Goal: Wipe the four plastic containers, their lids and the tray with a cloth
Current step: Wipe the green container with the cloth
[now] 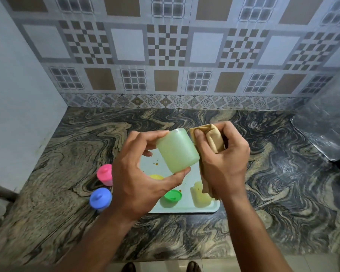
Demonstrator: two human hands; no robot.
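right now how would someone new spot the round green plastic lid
Find the pale rectangular tray on the swirled stone counter. Near its front edge, below the left hand, lies the round green plastic lid. The pink-lidded and blue-lidded containers stand off the tray, to its left.

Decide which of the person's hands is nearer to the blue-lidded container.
Left. The left hand is just right of the blue-lidded container; the right hand is farther right, over the tray.
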